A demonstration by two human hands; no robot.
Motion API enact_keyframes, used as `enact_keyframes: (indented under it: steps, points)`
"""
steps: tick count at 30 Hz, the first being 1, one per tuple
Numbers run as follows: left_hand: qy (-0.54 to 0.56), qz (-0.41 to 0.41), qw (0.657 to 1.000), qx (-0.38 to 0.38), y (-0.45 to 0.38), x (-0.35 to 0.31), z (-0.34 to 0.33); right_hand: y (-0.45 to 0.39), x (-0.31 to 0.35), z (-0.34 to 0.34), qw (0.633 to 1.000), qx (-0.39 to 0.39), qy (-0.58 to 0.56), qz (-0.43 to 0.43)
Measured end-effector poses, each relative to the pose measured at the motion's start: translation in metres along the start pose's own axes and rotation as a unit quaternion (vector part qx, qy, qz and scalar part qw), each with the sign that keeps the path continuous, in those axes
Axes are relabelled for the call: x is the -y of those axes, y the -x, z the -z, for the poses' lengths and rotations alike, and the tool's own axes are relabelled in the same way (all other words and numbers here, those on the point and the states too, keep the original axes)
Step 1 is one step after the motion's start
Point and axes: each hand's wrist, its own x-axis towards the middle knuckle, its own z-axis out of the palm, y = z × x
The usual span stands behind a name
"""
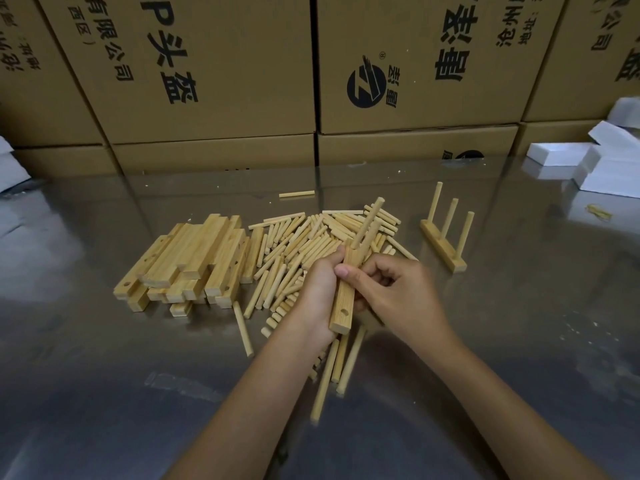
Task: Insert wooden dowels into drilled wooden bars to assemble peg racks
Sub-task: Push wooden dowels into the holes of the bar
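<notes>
A drilled bar with one dowel inserted is grasped by both the left hand and the right hand above the worktop.

Two bare forearms enter from the lower edge and end in the left hand and right hand. No sleeve, glove, watch or ring shows on either. The nails are short and unpainted; one thumbnail is plainly visible near the bar.
</notes>
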Motion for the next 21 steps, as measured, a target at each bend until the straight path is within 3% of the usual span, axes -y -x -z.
enact_keyframes:
  steps: [2,4,6,9,11,13,15,17,21]
  points:
    - [0.024,-0.003,1.0,0.001,-0.001,-0.002,0.004,-0.003,0.002,0.005,0.999,0.041,-0.01,-0.024]
    - [0.044,-0.021,0.999,-0.008,-0.006,-0.007,0.012,-0.008,-0.001,0.014,0.998,0.035,0.037,-0.037]
    - [0.069,-0.033,0.997,-0.019,-0.011,-0.013,0.019,-0.013,-0.009,0.025,0.986,0.005,0.154,-0.06]
    - [0.08,-0.045,0.995,-0.039,-0.013,-0.021,0.028,-0.01,-0.02,0.028,0.933,0.093,0.329,-0.112]
    - [0.086,-0.049,0.994,-0.048,-0.013,-0.024,0.032,-0.008,-0.025,0.023,0.924,0.128,0.334,-0.134]
    - [0.095,-0.051,0.993,-0.053,-0.013,-0.025,0.034,-0.008,-0.026,0.022,0.929,0.089,0.337,-0.126]
    - [0.107,-0.054,0.991,-0.056,-0.014,-0.025,0.035,-0.011,-0.022,0.024,0.947,0.019,0.298,-0.117]
    - [0.111,-0.056,0.99,-0.058,-0.015,-0.025,0.036,-0.015,-0.013,0.028,0.98,-0.026,0.151,-0.129]
    - [0.081,-0.055,0.993,-0.064,-0.017,-0.022,0.037,-0.01,0.016,0.027,0.989,0.035,-0.106,-0.097]
